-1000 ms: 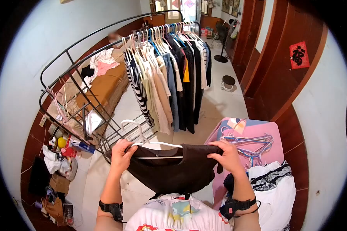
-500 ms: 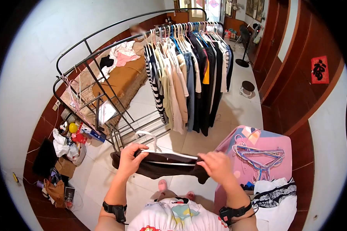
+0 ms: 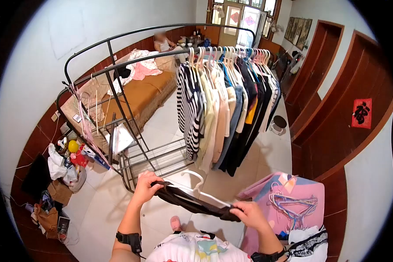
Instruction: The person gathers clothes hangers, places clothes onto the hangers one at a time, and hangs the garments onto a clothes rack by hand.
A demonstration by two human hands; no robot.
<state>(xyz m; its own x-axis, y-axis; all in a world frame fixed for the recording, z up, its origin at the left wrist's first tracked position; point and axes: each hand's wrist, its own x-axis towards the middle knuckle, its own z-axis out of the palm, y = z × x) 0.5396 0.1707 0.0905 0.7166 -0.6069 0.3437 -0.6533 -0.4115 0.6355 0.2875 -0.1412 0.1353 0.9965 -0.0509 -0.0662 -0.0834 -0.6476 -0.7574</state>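
A dark brown garment is stretched between my hands in front of my body, with a white hanger set along its upper edge. The hanger's hook points up and forward. My left hand is closed on the garment's left end, thumb and fingers pinching the cloth. At the other end, my right hand grips the cloth close to the hanger's right tip. Folds hide what kind of garment it is.
Ahead stands a black metal rack hung with several clothes. A pink-covered surface at right holds loose hangers and folded white clothes. Bags lie at left. A person sits by the sofa.
The view has tilted up and come nearer the rack. The garment and hanger now slope down to the right, and my left hand has shifted outward along the cloth's edge.
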